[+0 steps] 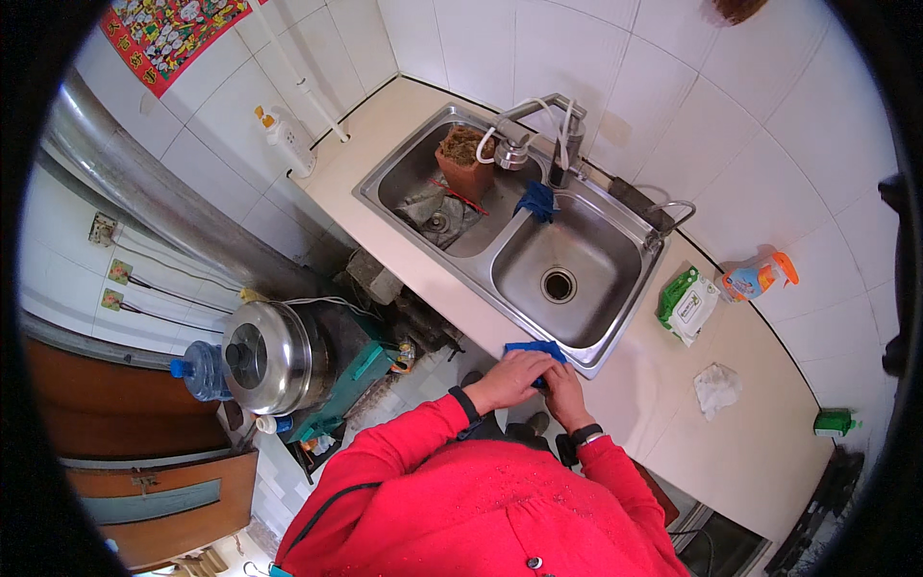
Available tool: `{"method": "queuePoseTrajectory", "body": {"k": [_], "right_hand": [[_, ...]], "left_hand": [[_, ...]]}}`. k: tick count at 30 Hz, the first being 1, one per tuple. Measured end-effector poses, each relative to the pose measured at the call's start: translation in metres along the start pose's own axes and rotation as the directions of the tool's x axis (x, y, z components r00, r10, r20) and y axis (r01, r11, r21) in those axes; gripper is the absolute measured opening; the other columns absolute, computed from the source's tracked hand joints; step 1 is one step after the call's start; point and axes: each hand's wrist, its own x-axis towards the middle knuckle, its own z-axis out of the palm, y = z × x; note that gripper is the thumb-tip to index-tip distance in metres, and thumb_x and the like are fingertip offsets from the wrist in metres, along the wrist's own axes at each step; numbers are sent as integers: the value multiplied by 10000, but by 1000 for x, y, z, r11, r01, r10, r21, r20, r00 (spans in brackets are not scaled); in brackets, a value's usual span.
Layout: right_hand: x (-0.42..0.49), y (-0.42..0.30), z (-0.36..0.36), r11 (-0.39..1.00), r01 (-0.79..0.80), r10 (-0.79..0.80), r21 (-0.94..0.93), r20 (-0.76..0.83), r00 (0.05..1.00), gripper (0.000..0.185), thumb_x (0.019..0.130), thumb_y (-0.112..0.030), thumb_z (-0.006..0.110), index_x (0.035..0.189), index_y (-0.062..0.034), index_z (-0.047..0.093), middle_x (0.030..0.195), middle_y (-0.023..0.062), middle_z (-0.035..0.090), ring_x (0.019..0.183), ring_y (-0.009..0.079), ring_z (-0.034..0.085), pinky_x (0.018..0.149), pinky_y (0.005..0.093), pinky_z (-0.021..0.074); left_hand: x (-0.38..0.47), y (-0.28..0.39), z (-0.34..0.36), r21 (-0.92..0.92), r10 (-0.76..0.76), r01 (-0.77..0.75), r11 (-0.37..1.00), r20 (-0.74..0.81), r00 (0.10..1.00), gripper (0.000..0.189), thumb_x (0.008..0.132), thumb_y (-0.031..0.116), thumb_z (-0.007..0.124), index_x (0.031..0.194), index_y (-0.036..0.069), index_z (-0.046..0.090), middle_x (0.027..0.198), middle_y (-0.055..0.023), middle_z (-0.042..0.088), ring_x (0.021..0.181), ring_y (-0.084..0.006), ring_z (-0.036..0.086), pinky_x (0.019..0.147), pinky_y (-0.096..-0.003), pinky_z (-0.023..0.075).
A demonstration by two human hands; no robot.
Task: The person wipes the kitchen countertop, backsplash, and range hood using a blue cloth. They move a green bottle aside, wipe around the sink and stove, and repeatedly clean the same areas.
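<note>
A folded blue cloth (535, 349) is at the counter's front edge, beside the near corner of the steel double sink (487, 261). My left hand (510, 381) lies over the cloth with its fingers bent onto it. Close against it, my right hand (567, 397) grips the cloth from the other side, and the fingers of both hands meet. Most of the cloth's lower part is hidden beneath them. Another dark blue cloth (536, 201) hangs over the divider between the two basins.
A brown block-shaped pot (465, 173) and a grey rag (425, 205) lie in the left basin. The faucet (513, 137) rises behind. Right of the sink are a wipes pack (689, 306), a spray bottle (757, 278) and a crumpled white tissue (717, 390). A large lidded pot (270, 357) stands left.
</note>
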Motion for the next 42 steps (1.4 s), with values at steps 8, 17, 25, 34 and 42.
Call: {"method": "queuePoseTrajectory", "body": {"k": [8,17,25,34,42], "right_hand": [[72,-42,27,992,-15,18,128,-19,1000,456,802,16,627,1252,-58,608,1330,148,592,1145,375,567,981,431,479],[60,-54,26,977,-140,160,158,-123,979,442,839,3,648,1271,-80,603,1356,160,578,1206,371,565,1022,427,482],[30,-38,23,949,-267,306,167,-289,907,412,850,13,613,1255,-62,603,1254,178,620,1164,382,580,1014,432,476],[-28,-41,27,882,-438,471,173,-320,822,292,875,-19,627,1164,-53,644,1133,159,665,1084,370,611,951,441,497],[-28,-43,28,874,-457,485,165,-364,795,246,891,4,624,1130,-49,646,1086,161,658,1045,363,620,914,417,510]], "left_hand": [[-24,-72,-50,104,-66,83,991,-164,984,498,822,64,645,1316,75,579,1290,-143,618,1217,-342,567,1042,-453,441],[-31,-92,-75,182,30,7,983,-201,979,406,806,180,699,1196,78,654,1273,-135,630,1155,-323,589,960,-449,464],[-24,-101,-69,382,45,-4,924,-100,994,365,819,131,610,1180,136,655,1319,-70,595,1171,-292,553,931,-440,436],[-32,-181,-145,364,-82,273,890,-462,883,306,827,45,566,1127,70,620,1218,-93,648,1089,-327,568,914,-470,437],[57,-186,-132,522,-168,133,843,21,986,136,855,126,558,927,54,648,929,-142,701,940,-362,647,800,-495,497]]}}
